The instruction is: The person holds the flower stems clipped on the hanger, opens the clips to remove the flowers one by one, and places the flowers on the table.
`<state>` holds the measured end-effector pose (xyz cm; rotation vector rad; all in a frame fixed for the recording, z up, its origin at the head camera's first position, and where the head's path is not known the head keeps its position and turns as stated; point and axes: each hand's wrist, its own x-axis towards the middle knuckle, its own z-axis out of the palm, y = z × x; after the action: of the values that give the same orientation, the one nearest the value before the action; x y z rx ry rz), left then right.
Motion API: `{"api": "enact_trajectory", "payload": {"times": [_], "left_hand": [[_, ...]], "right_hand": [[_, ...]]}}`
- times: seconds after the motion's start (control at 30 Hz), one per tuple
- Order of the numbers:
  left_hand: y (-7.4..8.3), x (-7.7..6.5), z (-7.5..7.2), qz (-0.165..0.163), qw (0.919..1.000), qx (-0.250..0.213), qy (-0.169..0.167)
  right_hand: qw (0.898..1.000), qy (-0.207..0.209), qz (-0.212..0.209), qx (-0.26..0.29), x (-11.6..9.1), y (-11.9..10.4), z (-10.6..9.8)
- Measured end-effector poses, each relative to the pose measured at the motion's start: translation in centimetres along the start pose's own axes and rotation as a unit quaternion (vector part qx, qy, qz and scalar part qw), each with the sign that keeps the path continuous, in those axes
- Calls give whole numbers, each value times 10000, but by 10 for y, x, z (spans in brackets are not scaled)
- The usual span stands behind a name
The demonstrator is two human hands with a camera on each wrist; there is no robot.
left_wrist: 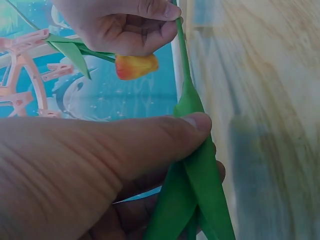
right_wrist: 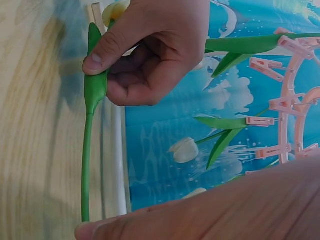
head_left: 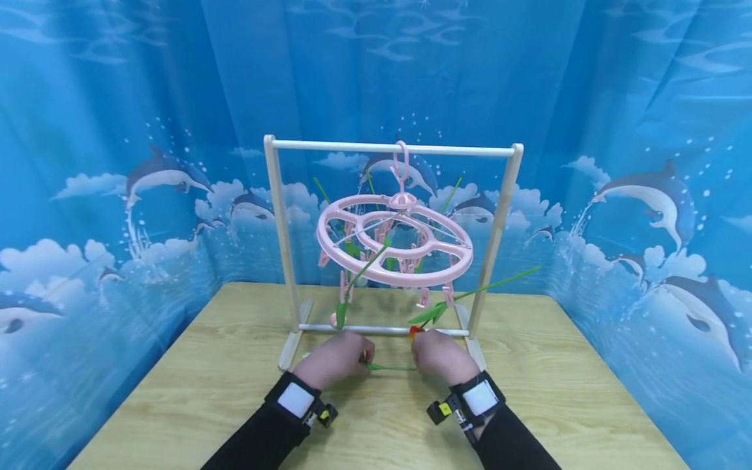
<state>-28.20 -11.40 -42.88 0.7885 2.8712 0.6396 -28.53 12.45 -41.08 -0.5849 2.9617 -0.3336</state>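
An artificial tulip is held level low over the table, its green stem point(head_left: 392, 367) stretched between the two hands. My left hand point(head_left: 335, 358) pinches it at the leaves point(right_wrist: 95, 97) between thumb and fingers. The yellow bloom point(right_wrist: 116, 10) shows past that hand in the right wrist view, partly covered. My right hand point(head_left: 442, 356) pinches the far end of the stem with thumb and fingertips, as the left wrist view shows. Ahead hangs a round pink clip hanger point(head_left: 395, 279) with several tulips clipped on it, among them an orange-yellow tulip point(left_wrist: 137, 66) and a white tulip point(right_wrist: 185, 150).
A pale wooden rack point(head_left: 276, 222) carries the hanger on its top bar point(head_left: 341, 145). Its lower bar point(head_left: 382, 331) runs just beyond the hands. Stems of clipped tulips stick out above the ring and to its right. Behind the wooden table point(head_left: 194, 391) hangs a blue dolphin curtain point(head_left: 141, 78).
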Motion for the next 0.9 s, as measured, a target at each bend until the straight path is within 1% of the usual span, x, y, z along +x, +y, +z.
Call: {"api": "enact_trajectory", "payload": {"times": [0.13, 0.27, 0.33, 0.43, 0.5, 0.63, 0.77, 0.9], "left_hand": [[-3, 0, 4, 20, 10000, 84, 25], [-4, 1, 7, -112, 9998, 130, -32], [-4, 2, 8, -193, 9996, 166, -78], [-4, 2, 10, -232, 9994, 232, -83], [-4, 2, 10, -241, 9993, 257, -81], [-5, 3, 11, -146, 9994, 301, -48], [-7, 4, 13, -88, 9996, 273, -24], [-9, 5, 15, -203, 9996, 172, -63]], "right_hand": [[10000, 39, -77, 49, 0, 1, 6], [9996, 147, -235, -71, 0, 2, 12], [9995, 159, -250, -78, 1, 1, 13], [9992, 201, -330, -91, 3, 1, 15], [9992, 190, -355, -61, 4, 2, 16], [9988, 226, -424, -111, 6, 4, 19], [9993, 164, -329, -16, 6, 5, 20], [9998, 0, -76, 192, 8, 5, 21]]}}
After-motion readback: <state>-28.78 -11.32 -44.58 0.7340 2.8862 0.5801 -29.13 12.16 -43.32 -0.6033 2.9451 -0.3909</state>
